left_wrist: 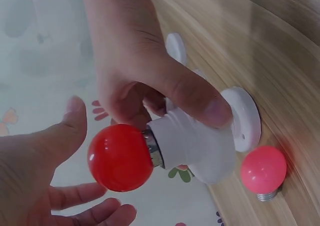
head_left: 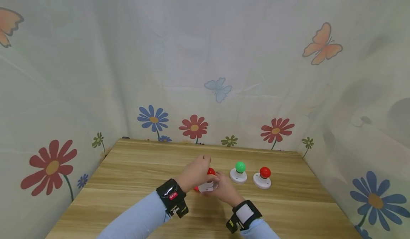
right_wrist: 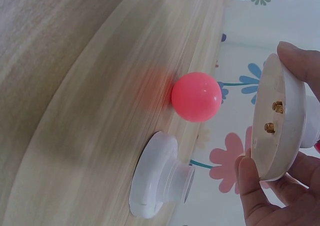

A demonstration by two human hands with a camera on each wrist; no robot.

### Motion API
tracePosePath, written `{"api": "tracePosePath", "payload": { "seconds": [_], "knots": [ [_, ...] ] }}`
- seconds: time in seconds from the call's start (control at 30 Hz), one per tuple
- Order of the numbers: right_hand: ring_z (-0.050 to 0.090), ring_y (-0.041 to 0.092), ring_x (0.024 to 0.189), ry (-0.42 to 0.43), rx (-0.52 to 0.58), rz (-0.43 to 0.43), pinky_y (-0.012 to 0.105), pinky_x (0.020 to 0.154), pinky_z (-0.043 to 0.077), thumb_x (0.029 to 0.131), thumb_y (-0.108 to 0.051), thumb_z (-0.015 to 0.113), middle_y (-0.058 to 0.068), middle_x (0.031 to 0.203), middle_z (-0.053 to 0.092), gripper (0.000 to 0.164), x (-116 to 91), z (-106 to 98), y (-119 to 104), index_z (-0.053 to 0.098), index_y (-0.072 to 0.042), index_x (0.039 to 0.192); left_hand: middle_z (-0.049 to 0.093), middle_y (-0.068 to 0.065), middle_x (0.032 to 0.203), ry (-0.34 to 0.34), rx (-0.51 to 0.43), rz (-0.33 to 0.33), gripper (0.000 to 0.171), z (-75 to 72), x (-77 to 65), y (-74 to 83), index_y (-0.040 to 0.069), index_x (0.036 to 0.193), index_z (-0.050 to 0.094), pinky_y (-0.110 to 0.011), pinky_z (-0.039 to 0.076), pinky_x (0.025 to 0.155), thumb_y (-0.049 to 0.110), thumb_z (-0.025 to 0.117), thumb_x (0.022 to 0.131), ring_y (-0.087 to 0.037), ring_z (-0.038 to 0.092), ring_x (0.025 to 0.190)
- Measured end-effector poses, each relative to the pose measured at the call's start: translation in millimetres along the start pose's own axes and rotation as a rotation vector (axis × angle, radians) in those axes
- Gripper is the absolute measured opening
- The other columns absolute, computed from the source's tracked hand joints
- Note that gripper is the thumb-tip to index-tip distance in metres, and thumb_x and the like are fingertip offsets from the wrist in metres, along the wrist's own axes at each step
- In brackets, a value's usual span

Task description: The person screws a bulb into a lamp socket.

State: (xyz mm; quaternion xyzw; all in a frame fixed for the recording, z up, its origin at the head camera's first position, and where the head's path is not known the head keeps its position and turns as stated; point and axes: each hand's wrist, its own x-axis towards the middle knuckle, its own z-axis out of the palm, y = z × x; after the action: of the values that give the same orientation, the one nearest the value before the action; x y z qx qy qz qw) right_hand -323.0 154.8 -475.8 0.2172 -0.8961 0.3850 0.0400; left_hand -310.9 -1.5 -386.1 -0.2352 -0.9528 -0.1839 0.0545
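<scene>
My right hand (head_left: 224, 191) grips a white lamp holder (left_wrist: 187, 143) by its sides, lifted over the table and tilted so brass screws show underneath in the right wrist view. A red bulb (left_wrist: 121, 157) sits in its socket, some of the metal cap showing. Around the bulb my left hand (left_wrist: 45, 181) has its thumb and fingers spread, with the thumb apart from the glass. A second red bulb (right_wrist: 196, 97), pinkish in the wrist views, lies loose on the table. Beside it stands a lamp holder (right_wrist: 160, 176) with no bulb, hidden by the hands in the head view.
To the right on the wooden table (head_left: 144, 168) stand a holder with a green bulb (head_left: 240, 166) and another with a red bulb (head_left: 265, 172). A flower-and-butterfly patterned curtain (head_left: 256, 54) encloses the table's back and sides.
</scene>
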Motion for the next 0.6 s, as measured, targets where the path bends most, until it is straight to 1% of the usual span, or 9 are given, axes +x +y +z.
{"api": "tracePosePath", "payload": {
  "seconds": [0.03, 0.1, 0.17, 0.23, 0.33, 0.47, 0.53, 0.6],
  "knots": [
    [0.062, 0.025, 0.1, 0.001, -0.004, -0.009, 0.048, 0.089, 0.052, 0.067, -0.03, 0.089, 0.011, 0.111, 0.062, 0.066, -0.2, -0.4, -0.8, 0.06, -0.003, 0.12, 0.056, -0.008, 0.095, 0.022, 0.039, -0.001, 0.063, 1.0, -0.3, -0.2, 0.003, 0.115, 0.055, -0.028, 0.057, 0.072, 0.045, 0.079, 0.075, -0.016, 0.056, 0.078],
    [0.062, 0.024, 0.097, 0.006, 0.003, -0.005, 0.047, 0.087, 0.053, 0.066, -0.029, 0.089, 0.01, 0.108, 0.063, 0.065, -0.4, -1.0, -2.8, 0.06, -0.002, 0.118, 0.056, -0.006, 0.089, 0.052, 0.115, 0.005, 0.062, 2.7, -0.8, -0.2, 0.003, 0.111, 0.056, -0.026, 0.056, 0.066, 0.051, 0.075, 0.076, -0.014, 0.053, 0.073],
    [0.062, 0.022, 0.095, 0.007, -0.006, 0.004, 0.045, 0.086, 0.053, 0.066, -0.03, 0.089, 0.009, 0.107, 0.063, 0.064, 0.2, -0.8, -3.3, 0.061, -0.003, 0.116, 0.056, -0.005, 0.086, 0.069, 0.15, 0.009, 0.062, 5.2, -0.5, -1.1, 0.003, 0.11, 0.057, -0.025, 0.055, 0.064, 0.052, 0.074, 0.077, -0.013, 0.052, 0.071],
    [0.062, 0.021, 0.094, 0.007, -0.024, 0.003, 0.044, 0.083, 0.054, 0.066, -0.032, 0.089, 0.008, 0.105, 0.063, 0.062, 0.9, -0.5, -3.0, 0.062, -0.004, 0.114, 0.058, -0.005, 0.085, 0.071, 0.158, 0.015, 0.059, 6.5, 0.1, -1.5, 0.005, 0.109, 0.057, -0.025, 0.055, 0.063, 0.05, 0.075, 0.076, -0.013, 0.053, 0.071],
    [0.062, 0.021, 0.094, 0.004, -0.048, 0.001, 0.044, 0.084, 0.054, 0.066, -0.035, 0.089, 0.007, 0.105, 0.063, 0.061, 1.4, 0.5, -1.7, 0.064, -0.005, 0.114, 0.059, -0.004, 0.085, 0.052, 0.139, 0.034, 0.048, 6.2, 1.2, -1.2, 0.006, 0.105, 0.059, -0.025, 0.054, 0.066, 0.04, 0.08, 0.077, -0.013, 0.054, 0.071],
    [0.061, 0.025, 0.102, 0.0, -0.047, -0.02, 0.048, 0.09, 0.051, 0.066, -0.034, 0.088, 0.008, 0.111, 0.064, 0.064, 1.2, 1.8, 0.9, 0.063, -0.006, 0.118, 0.064, -0.003, 0.093, 0.0, 0.075, 0.067, 0.032, 3.2, 3.0, 0.4, 0.009, 0.101, 0.066, -0.025, 0.054, 0.075, 0.016, 0.083, 0.076, -0.013, 0.056, 0.079],
    [0.061, 0.027, 0.106, 0.0, -0.034, -0.028, 0.05, 0.093, 0.049, 0.067, -0.033, 0.089, 0.01, 0.113, 0.064, 0.064, 1.1, 2.3, 1.6, 0.063, -0.006, 0.118, 0.065, -0.003, 0.097, -0.025, 0.035, 0.067, 0.03, 2.2, 4.0, 0.8, 0.01, 0.102, 0.069, -0.025, 0.055, 0.079, 0.006, 0.082, 0.075, -0.014, 0.057, 0.084],
    [0.061, 0.028, 0.107, 0.001, -0.024, -0.032, 0.05, 0.095, 0.048, 0.067, -0.032, 0.089, 0.011, 0.114, 0.064, 0.064, 1.4, 2.8, 2.0, 0.062, -0.005, 0.119, 0.066, -0.003, 0.1, -0.042, -0.001, 0.061, 0.032, 1.8, 4.4, 0.7, 0.011, 0.103, 0.07, -0.027, 0.055, 0.081, 0.002, 0.081, 0.075, -0.015, 0.058, 0.086]
  ]
}}
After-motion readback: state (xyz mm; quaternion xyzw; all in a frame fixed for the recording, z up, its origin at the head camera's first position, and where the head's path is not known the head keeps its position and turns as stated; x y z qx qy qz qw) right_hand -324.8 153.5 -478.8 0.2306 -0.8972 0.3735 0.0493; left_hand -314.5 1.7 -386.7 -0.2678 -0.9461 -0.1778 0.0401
